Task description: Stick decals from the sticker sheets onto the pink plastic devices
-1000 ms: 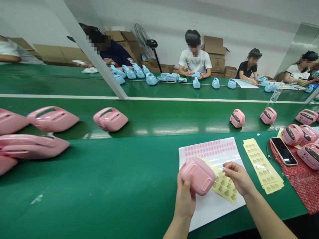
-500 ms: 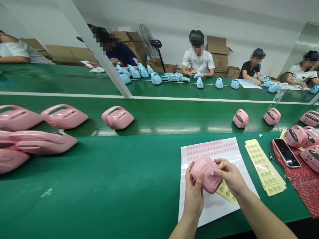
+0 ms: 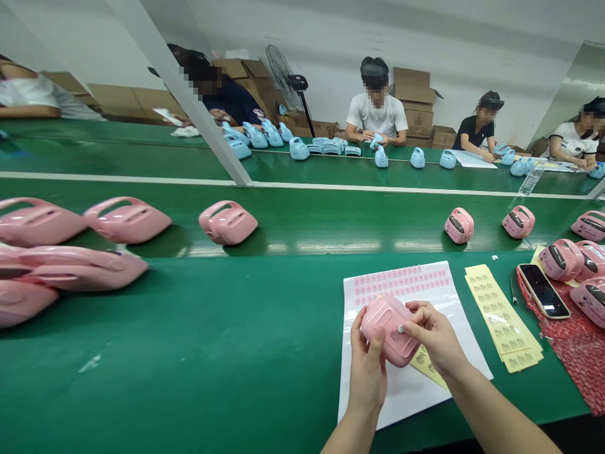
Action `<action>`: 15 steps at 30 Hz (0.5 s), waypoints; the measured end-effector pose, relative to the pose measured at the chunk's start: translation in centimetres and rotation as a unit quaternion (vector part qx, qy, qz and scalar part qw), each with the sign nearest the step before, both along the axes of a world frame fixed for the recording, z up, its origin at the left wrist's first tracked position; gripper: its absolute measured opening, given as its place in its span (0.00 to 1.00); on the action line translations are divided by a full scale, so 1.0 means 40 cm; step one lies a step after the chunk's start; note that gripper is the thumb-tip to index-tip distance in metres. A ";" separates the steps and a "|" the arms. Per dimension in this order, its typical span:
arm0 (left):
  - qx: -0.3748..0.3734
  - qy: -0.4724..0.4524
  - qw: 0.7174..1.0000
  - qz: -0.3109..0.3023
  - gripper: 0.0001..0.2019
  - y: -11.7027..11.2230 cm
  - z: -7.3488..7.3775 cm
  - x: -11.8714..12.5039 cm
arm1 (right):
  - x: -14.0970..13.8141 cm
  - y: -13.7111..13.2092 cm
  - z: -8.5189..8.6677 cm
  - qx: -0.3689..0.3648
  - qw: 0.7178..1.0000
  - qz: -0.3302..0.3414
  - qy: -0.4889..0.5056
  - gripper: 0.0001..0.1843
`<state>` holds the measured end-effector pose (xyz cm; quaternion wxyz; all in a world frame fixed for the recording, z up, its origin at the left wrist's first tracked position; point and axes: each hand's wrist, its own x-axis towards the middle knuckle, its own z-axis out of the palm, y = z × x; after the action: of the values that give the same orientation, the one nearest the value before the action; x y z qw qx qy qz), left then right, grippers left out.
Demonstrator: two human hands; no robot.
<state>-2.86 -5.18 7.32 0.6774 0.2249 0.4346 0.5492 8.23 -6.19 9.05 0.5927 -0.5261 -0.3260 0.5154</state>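
The left hand (image 3: pixel 366 372) is closed around the near side of a pink case (image 3: pixel 385 321), holding it tilted just above a white sheet (image 3: pixel 401 394) on the green table (image 3: pixel 236 347). The right hand (image 3: pixel 437 337), at the case's 3 o'clock, has thumb and forefinger pinched against the case's top face; whether they hold anything between them I cannot tell. A yellow sheet (image 3: pixel 428 367) pokes out at the case's 5 o'clock, with a yellow stack (image 3: pixel 501 321) at 3 o'clock and a phone (image 3: pixel 542 290) at 2 o'clock.
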 end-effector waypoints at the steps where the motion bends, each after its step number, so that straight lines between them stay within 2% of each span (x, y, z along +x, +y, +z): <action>1: 0.001 -0.002 1.000 0.002 0.35 0.000 0.002 0.000 | 0.000 0.000 0.002 0.000 1.000 -0.001 -0.002 0.16; 15: 0.001 0.001 1.000 0.006 0.36 -0.002 0.016 0.002 | 0.002 -0.002 0.015 0.003 1.000 0.007 -0.014 0.16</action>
<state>-2.80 -5.25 7.95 0.6736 0.2232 0.4361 0.5534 8.32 -6.26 9.65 0.5859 -0.5297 -0.3394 0.5109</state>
